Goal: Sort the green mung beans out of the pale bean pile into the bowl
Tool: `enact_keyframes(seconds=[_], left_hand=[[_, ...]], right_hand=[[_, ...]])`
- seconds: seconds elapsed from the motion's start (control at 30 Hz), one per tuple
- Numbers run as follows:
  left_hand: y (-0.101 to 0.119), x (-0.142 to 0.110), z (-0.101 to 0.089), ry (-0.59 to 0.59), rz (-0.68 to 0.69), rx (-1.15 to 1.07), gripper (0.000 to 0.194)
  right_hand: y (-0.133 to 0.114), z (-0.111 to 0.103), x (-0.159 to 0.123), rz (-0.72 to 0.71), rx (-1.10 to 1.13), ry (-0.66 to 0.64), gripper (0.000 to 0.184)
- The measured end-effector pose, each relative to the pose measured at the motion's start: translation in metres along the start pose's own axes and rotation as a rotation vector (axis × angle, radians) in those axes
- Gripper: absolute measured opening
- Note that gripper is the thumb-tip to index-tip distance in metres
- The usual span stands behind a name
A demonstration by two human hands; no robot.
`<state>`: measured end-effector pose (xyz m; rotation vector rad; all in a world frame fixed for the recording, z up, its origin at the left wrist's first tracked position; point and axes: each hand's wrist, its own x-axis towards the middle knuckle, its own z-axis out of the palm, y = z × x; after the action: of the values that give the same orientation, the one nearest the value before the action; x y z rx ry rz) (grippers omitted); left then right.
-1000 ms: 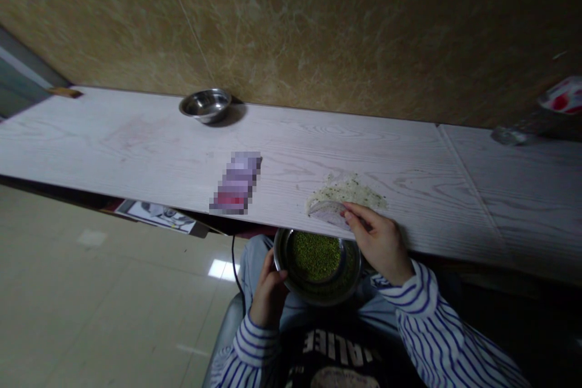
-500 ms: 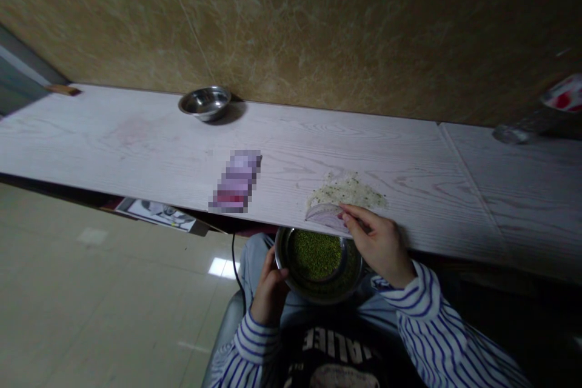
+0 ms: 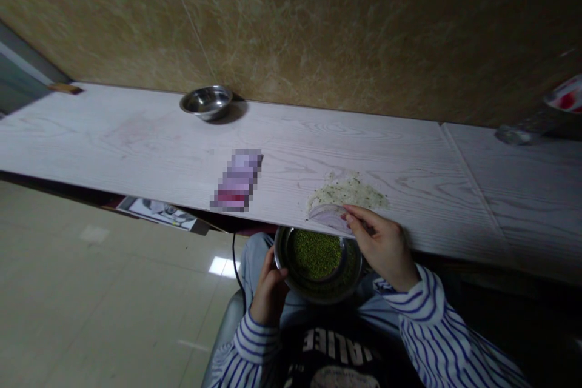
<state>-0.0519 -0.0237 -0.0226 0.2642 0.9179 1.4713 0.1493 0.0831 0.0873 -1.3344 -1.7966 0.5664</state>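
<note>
In my lap, below the table's front edge, sits a metal bowl (image 3: 317,297) with small green beans (image 3: 316,254), which look like mung beans. Its left rim is gripped by my left hand (image 3: 270,291), thumb on top. My right hand (image 3: 379,242) pinches a thin see-through plastic piece (image 3: 328,216) with a rounded edge, held at the table edge above the bowl. Just beyond it spreads a low heap of whitish grains (image 3: 352,191) with scattered green bits. The exact kind of grain is too small to tell.
On the white wood-grain table (image 3: 291,133), an empty-looking metal bowl (image 3: 208,103) stands near the wall. A blurred-out flat purple object (image 3: 239,180) lies left of the heap. At far right is a clear bottle (image 3: 522,133). A picture-covered box (image 3: 159,213) juts out below the tabletop.
The plastic piece shifted slightly left, then back right, beside the heap, with my right hand. My left hand and the bean bowl have stayed in place.
</note>
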Motion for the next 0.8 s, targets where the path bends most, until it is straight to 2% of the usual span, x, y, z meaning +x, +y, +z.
enact_keyframes(seconds=[0.4, 0.8], left_hand=[[0.0005, 0.0017, -0.0004, -0.002, 0.031, 0.026, 0.052], [0.0013, -0.0020, 0.0027, -0.001, 0.015, 0.009, 0.057]], right_hand=[[-0.0015, 0.0006, 0.0013, -0.006, 0.014, -0.039, 0.026], [-0.0064, -0.0007, 0.0004, 0.018, 0.039, -0.076, 0.026]])
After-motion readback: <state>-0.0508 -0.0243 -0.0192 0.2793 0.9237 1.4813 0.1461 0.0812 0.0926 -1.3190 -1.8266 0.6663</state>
